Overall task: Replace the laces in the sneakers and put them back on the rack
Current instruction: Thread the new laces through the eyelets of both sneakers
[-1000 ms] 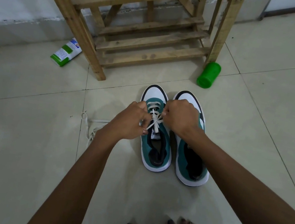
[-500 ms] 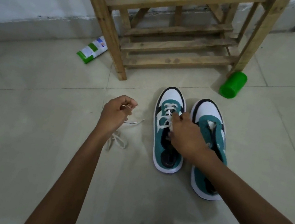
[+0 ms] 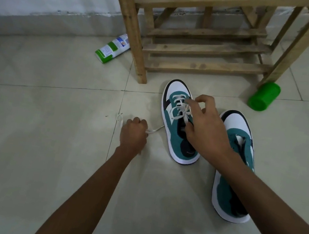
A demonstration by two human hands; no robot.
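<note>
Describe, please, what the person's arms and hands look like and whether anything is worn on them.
Both forearms are bare: no sleeves, watch or bracelets show. The left hand and right hand wear no gloves, and no rings are visible. Fingernails are too small to judge.

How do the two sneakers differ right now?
The left sneaker has a white lace tied across its eyelets; the right sneaker shows none, its tongue bare. The left sneaker sits farther from the person, toe near the rack's leg; the right sneaker lies nearer, partly under the right forearm. Both are teal and white with black trim, standing on the floor, toes toward the rack.
</note>
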